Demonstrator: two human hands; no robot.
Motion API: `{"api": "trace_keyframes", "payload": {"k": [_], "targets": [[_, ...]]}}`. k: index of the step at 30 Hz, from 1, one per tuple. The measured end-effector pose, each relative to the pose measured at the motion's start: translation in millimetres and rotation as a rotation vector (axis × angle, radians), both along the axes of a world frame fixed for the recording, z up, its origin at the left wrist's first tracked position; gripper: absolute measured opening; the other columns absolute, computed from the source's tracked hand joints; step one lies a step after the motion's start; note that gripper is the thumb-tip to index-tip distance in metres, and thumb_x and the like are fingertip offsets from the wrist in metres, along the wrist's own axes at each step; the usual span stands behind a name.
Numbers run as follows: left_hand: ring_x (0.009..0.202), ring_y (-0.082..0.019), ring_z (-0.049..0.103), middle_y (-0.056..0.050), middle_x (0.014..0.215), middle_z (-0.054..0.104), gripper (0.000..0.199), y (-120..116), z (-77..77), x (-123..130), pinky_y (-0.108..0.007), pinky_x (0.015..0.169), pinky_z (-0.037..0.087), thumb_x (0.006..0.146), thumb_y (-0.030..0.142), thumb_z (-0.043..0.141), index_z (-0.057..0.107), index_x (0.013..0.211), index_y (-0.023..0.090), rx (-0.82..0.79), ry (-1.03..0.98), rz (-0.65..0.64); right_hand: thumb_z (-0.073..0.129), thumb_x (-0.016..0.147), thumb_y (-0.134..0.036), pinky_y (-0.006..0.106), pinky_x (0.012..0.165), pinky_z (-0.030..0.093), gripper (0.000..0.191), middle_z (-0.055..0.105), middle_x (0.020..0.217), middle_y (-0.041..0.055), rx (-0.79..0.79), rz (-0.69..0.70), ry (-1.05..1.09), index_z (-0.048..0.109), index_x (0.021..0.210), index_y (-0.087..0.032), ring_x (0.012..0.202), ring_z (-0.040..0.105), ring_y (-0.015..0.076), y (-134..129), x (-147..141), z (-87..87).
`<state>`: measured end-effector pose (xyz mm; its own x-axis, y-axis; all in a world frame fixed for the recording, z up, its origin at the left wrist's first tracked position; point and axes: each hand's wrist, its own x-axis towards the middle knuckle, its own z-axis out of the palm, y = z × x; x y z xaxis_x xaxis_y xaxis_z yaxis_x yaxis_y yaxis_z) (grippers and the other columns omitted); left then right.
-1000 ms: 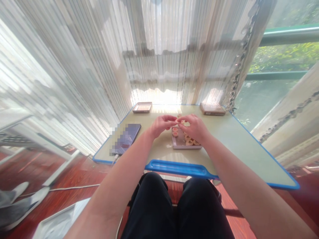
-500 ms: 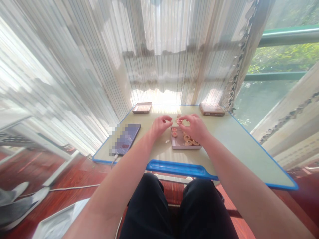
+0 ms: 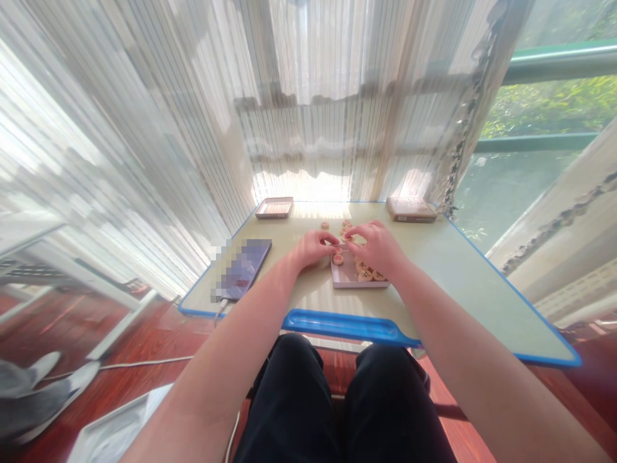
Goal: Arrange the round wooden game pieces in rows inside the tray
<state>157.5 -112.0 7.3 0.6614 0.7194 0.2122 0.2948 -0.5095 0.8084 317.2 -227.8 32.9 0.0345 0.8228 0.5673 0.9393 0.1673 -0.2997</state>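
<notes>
A shallow open box (image 3: 345, 283) stands on the table in front of me. Round wooden Chinese chess pieces (image 3: 365, 275) with dark characters lie at its right side, partly under my right hand. Two red-marked pieces (image 3: 338, 259) sit at its left edge. My left hand (image 3: 313, 249) is at the box's far left corner, thumb and fingers drawn together; what they hold is hidden. My right hand (image 3: 378, 247) reaches over the far side, thumb and forefinger pinching a Chinese chess piece (image 3: 346, 237). Beyond the hands are more pieces (image 3: 346, 224) and a single piece (image 3: 324, 225).
A tablet (image 3: 245, 270) with a cable lies at the left. At the table's far edge are a small open tray (image 3: 274, 208) and a closed box (image 3: 411, 209). A blue trough (image 3: 344, 326) lines the near edge. Curtains (image 3: 318, 128) hang behind.
My left hand has moved right and slightly down to the box's corner, its fingertips closer together. A single piece behind it now shows. My right hand stays nearly in place.
</notes>
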Motion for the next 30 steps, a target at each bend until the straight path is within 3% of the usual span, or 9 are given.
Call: {"api": "trace_keyframes", "payload": {"k": [12,22,30], "targets": [[0.07,-0.02,0.061,-0.005,0.074,0.07,0.016,2,-1.9,3,-0.035,0.068,0.049,0.064,0.023,0.069,0.076,0.078,0.019,-0.001,0.0,-0.003,0.063,0.079,-0.023,0.038,0.086,0.048,0.011,0.074,0.088,0.0035,-0.027,0.002,-0.018,0.072,0.085,-0.022,0.09,0.06,0.0253,1,0,-2.2],[0.088,-0.025,0.065,-0.005,0.08,0.072,0.016,-6,3.3,3,-0.036,0.085,0.049,0.07,0.02,0.058,0.074,0.074,0.019,-0.043,-0.053,0.076,0.064,0.079,-0.027,0.035,0.079,0.048,0.016,0.074,0.083,0.0047,-0.12,-0.062,-0.054,0.075,0.09,-0.023,0.093,0.061,0.0257,2,-7,-2.5],[0.083,-0.024,0.065,-0.005,0.075,0.071,0.019,-6,2.4,5,-0.032,0.077,0.049,0.071,0.019,0.054,0.073,0.072,0.017,-0.035,-0.048,0.119,0.066,0.08,-0.033,0.03,0.079,0.049,0.016,0.07,0.081,0.0057,-0.215,-0.071,-0.054,0.076,0.09,-0.027,0.094,0.063,0.0231,5,-17,-0.9]]}}
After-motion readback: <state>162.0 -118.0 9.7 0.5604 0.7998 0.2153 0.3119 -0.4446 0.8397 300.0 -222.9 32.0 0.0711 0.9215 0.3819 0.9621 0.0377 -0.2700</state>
